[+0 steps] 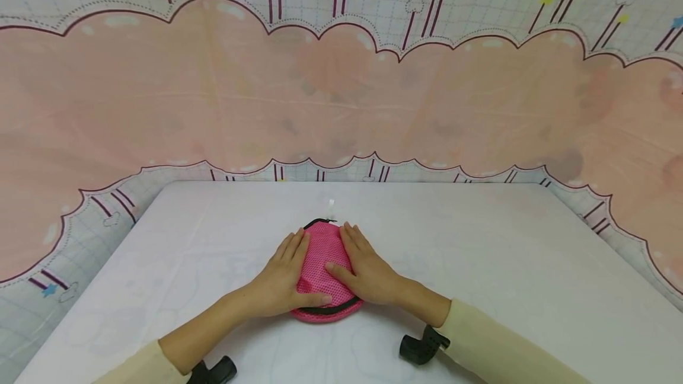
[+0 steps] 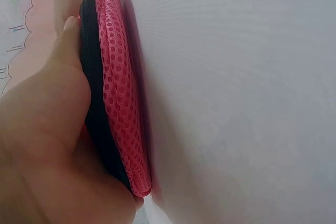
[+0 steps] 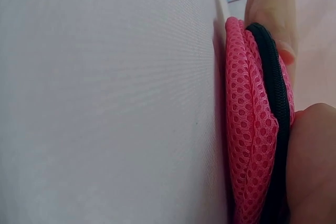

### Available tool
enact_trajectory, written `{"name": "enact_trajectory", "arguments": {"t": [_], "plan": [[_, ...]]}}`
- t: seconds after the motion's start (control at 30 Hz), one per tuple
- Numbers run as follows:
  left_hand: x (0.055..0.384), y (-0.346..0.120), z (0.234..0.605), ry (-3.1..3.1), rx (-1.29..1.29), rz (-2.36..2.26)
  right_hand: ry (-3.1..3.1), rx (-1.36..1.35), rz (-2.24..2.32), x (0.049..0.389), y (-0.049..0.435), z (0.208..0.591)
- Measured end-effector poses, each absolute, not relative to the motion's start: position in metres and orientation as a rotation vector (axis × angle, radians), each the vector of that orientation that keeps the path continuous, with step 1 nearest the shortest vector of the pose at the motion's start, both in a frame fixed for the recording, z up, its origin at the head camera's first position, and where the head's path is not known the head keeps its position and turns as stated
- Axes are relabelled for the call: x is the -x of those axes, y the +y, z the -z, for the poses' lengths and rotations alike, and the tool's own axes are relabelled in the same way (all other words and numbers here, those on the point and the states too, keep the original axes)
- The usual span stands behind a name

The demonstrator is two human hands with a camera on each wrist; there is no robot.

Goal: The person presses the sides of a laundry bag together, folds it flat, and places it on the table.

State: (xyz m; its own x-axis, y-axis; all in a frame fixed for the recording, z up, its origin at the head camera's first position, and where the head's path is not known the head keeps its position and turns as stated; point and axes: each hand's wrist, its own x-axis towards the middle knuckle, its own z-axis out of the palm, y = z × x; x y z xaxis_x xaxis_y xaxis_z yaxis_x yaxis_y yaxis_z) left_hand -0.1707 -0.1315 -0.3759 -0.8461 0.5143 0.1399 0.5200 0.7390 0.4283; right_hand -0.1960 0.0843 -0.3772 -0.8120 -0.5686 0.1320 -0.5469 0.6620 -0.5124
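Note:
A pink mesh zip pouch [image 1: 322,259] with a black zipper lies on the white table in the middle of the head view. My left hand [image 1: 283,280] rests along its left side, fingers straight, with the thumb across the near part. On the opposite side my right hand [image 1: 368,268] lies with extended fingers at the edge and the thumb on top. In the left wrist view the pouch [image 2: 118,77] shows side-on, its black zipper [image 2: 94,77] running along the rim. The right wrist view shows the mesh side [image 3: 244,129] bulging slightly. Whatever is inside stays hidden.
The white table [image 1: 507,253] spreads around the pouch. A small whitish tag-like piece [image 1: 332,202] is just beyond it. Behind hangs a patterned cloth [image 1: 320,88]. Black wrist mounts [image 1: 424,345] sit near both sleeves.

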Motion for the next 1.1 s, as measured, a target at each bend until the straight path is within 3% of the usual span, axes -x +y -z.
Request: {"name": "enact_trajectory", "arguments": {"t": [1.1], "plan": [[0.166,-0.128,0.365,-2.957,0.854,0.720,2.823,0.989,0.766,0.197,0.086,0.378]]}}
